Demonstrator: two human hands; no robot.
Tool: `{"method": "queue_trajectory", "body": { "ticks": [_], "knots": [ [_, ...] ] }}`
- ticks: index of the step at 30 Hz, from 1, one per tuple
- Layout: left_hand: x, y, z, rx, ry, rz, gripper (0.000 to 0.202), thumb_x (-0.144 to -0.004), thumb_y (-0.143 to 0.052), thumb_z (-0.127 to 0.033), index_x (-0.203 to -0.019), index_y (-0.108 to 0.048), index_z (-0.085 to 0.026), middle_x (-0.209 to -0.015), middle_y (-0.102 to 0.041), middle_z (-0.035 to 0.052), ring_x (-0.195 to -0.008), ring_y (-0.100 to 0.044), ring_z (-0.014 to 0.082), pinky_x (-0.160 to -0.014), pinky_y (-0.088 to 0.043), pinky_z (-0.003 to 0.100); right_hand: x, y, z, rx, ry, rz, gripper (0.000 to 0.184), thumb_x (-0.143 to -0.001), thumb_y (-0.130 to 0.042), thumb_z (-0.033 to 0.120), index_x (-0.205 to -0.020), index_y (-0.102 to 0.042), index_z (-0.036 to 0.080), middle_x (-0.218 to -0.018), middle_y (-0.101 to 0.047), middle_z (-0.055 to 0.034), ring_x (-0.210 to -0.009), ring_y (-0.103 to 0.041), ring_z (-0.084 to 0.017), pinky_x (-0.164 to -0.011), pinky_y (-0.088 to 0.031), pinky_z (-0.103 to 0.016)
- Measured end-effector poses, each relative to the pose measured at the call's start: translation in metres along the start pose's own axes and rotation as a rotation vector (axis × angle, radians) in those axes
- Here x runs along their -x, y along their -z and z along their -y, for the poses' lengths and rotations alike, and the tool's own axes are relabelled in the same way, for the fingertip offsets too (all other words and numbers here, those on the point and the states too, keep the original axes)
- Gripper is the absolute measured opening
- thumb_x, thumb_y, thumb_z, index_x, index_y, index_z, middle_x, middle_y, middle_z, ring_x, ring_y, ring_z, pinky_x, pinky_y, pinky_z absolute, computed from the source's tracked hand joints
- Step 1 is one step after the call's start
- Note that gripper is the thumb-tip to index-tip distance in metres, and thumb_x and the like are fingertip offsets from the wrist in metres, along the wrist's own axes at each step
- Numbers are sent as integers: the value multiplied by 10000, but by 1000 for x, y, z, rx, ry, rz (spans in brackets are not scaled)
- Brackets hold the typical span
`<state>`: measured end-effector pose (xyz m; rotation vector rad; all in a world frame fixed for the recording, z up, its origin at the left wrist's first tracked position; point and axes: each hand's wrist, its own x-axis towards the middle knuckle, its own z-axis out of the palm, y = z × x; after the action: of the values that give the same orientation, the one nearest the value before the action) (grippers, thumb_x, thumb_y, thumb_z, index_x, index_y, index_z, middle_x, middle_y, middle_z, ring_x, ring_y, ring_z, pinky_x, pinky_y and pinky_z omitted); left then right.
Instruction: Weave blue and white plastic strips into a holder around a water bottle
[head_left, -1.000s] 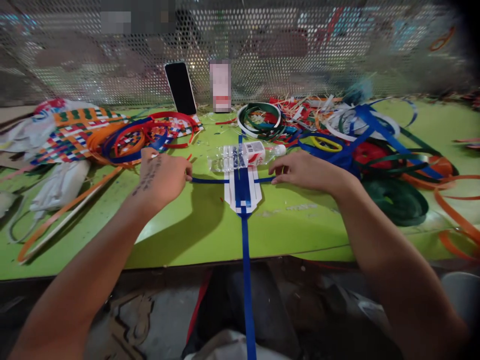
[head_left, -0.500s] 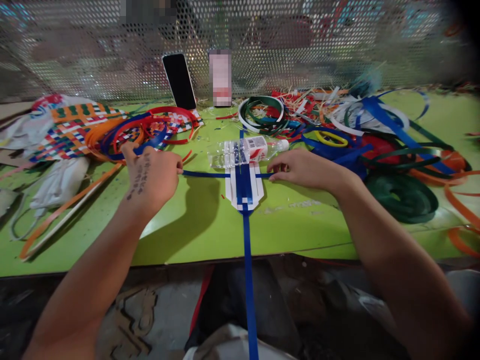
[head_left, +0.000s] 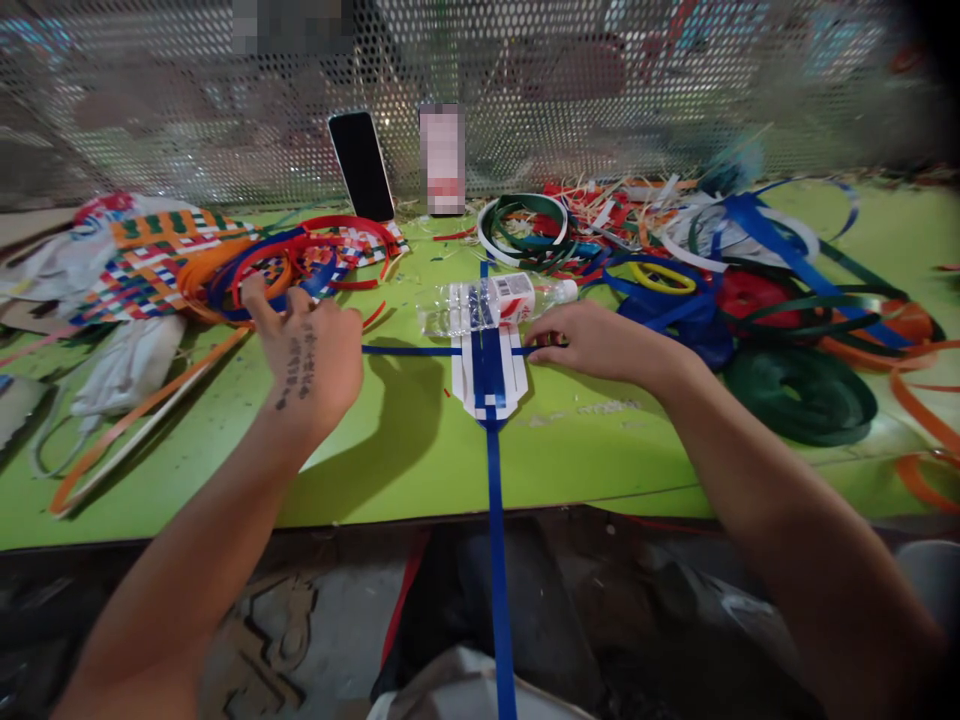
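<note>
A small blue-and-white woven piece [head_left: 487, 378] lies flat on the green table [head_left: 405, 450]. A thin blue strip [head_left: 409, 350] runs crosswise through it. My left hand [head_left: 311, 352] is closed on the strip's left end, fingers curled. My right hand [head_left: 592, 340] pinches the strip's short right end beside the weave. A long blue strip [head_left: 496, 540] runs from the weave toward me and hangs over the table's front edge. A clear plastic water bottle [head_left: 495, 300] lies on its side just behind the weave.
A dark phone [head_left: 361, 165] leans on the perforated metal screen [head_left: 600, 110] at the back. Coils of blue, green, red and orange strips [head_left: 757, 310] crowd the right side. Colourful woven mats [head_left: 157, 260] and loose orange strips [head_left: 142, 420] lie on the left.
My left hand has moved a little to the left with the thin blue strip, so more of it shows left of the weave. My right hand has shifted slightly inward toward the weave.
</note>
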<state>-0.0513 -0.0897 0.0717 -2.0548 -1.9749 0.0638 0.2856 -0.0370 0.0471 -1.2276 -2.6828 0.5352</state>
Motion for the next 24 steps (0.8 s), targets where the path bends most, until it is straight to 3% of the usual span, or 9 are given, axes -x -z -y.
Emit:
{"method": "queue_trajectory", "body": {
  "ticks": [2, 5, 8, 12, 17, 24],
  "knots": [
    [-1, -5, -8, 75, -91, -41, 416, -967, -473, -59, -1103, -841, -199, -1086, -811, 141, -1264, -642, 407, -1267, -208, 684, -1, 0, 1, 7, 1, 8, 252, -1026, -683, 338, -1176, -851, 224, -1193, -841, -103, -1089, -766, -315, -955, -538, -417],
    [-6, -12, -19, 236, -201, 67, 310, -1019, -561, -136, -1115, -839, -232, -1097, -823, 106, -1151, -723, 354, -1202, -362, 601, -1, 0, 1, -8, 7, 12, 254, -1026, -679, 327, -1182, -850, 222, -1189, -844, -99, -1075, -768, -303, -957, -534, -412],
    [-11, -19, -24, 339, -255, 150, 205, -1029, -679, -230, -1172, -827, -237, -1189, -809, 110, -1174, -729, 355, -1093, -474, 520, 0, -1, -2, -18, 15, -6, 247, -1018, -684, 329, -1170, -855, 237, -1191, -844, -88, -1080, -764, -298, -975, -535, -412],
    [-14, -27, -21, 380, -268, 140, 187, -1020, -741, -261, -1192, -811, -240, -1236, -798, 106, -1252, -702, 369, -1083, -492, 511, 3, 1, -4, 6, 23, -14, 260, -1022, -686, 334, -1189, -849, 220, -1226, -835, -105, -1116, -752, -308, -1003, -529, -419],
    [-14, -31, -21, 442, -288, 117, 141, -1017, -722, -215, -1115, -819, -246, -1182, -814, 76, -1176, -729, 341, -1071, -501, 505, 4, 6, 2, 40, 9, 20, 279, -1030, -673, 264, -1208, -837, 126, -1230, -826, -170, -1123, -743, -329, -993, -512, -416],
    [-13, -29, -24, 476, -319, 109, 192, -1019, -678, -182, -1113, -836, -235, -1123, -820, 83, -1130, -737, 335, -1045, -532, 499, 6, 9, 0, 32, -2, 16, 235, -1006, -687, 262, -1147, -846, 163, -1154, -844, -139, -1002, -747, -302, -882, -504, -392]
  ]
}}
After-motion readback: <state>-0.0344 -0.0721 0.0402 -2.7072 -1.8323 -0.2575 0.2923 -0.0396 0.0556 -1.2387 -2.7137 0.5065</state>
